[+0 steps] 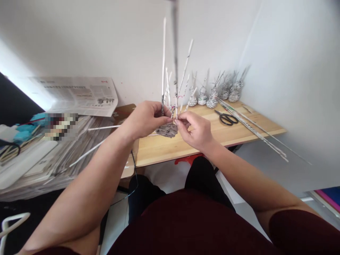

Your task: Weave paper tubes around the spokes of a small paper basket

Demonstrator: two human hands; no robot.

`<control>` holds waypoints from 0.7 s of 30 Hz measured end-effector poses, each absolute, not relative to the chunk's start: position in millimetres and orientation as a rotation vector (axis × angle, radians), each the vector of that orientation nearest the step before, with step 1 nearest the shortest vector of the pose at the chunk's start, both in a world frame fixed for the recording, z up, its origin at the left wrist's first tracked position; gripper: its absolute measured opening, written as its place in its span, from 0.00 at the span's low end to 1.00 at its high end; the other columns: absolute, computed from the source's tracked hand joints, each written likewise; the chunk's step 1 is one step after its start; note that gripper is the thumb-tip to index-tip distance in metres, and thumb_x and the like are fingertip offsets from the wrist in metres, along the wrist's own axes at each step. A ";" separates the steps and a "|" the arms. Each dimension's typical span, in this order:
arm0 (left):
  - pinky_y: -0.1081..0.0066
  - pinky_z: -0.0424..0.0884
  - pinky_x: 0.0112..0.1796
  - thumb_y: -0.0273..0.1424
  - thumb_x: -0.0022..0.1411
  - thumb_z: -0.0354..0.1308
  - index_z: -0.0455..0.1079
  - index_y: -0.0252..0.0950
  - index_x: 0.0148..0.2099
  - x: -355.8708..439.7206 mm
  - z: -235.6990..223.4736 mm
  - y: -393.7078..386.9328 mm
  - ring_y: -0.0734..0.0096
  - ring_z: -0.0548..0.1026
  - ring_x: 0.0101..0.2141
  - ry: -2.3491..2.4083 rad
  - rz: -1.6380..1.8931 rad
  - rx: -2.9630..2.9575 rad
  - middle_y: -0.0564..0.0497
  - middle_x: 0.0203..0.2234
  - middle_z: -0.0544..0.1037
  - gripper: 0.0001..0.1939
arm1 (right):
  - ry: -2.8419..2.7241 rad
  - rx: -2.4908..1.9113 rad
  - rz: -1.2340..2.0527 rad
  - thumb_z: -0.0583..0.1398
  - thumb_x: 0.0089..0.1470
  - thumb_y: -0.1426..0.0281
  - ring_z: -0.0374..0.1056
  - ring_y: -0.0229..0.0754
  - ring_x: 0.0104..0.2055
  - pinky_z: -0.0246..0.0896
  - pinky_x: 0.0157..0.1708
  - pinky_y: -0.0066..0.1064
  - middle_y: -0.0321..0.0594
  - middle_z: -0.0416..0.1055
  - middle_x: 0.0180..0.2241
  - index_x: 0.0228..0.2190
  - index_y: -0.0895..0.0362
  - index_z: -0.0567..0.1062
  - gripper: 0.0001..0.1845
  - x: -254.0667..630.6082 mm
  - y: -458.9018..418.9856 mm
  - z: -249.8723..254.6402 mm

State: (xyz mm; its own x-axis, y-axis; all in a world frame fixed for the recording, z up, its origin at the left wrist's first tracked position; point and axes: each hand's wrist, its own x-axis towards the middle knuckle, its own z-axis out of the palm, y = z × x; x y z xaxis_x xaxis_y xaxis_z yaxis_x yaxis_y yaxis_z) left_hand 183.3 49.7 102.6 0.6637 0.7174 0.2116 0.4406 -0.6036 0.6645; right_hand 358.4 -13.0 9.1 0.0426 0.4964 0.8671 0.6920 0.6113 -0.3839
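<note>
Between my hands is a small woven paper base (166, 130), greyish with newsprint, held above the table edge. Several rolled newspaper sticks (164, 53) stand up from it, and others jut out to the left. My left hand (145, 118) is closed around the left side of the woven piece, thumb along its upper rim. On the right side, my right hand (195, 129) pinches a paper stick (176, 102) close to the rim, thumb against forefinger. My fingers hide part of the weave.
Finished woven paper gourds (212, 100) line the back right of the wooden table (159, 152). Black-handled scissors (227, 118) and long paper sticks (255, 131) lie nearby, the sticks overhanging the edge. A newspaper stack (87, 141) stands left; a dark cord (136, 173) hangs in front.
</note>
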 end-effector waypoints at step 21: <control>0.66 0.72 0.40 0.36 0.44 0.73 0.75 0.34 0.27 180.5 -52.2 120.8 0.67 0.76 0.29 0.797 0.717 1.703 0.51 0.24 0.80 0.13 | -1.589 -1.189 0.499 0.62 0.56 0.69 0.70 0.37 0.28 0.63 0.31 0.27 0.39 0.78 0.30 0.32 0.58 0.77 0.05 356.5 55.6 -53.3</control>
State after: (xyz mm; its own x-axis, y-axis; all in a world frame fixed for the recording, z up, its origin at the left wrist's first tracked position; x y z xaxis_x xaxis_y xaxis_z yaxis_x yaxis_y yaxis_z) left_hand 180.5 120.8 -52.2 0.5952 0.8003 0.0723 0.1562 -0.2035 0.9665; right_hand 356.5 55.6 -53.3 0.0348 0.8744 0.4839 0.4409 0.4211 -0.7926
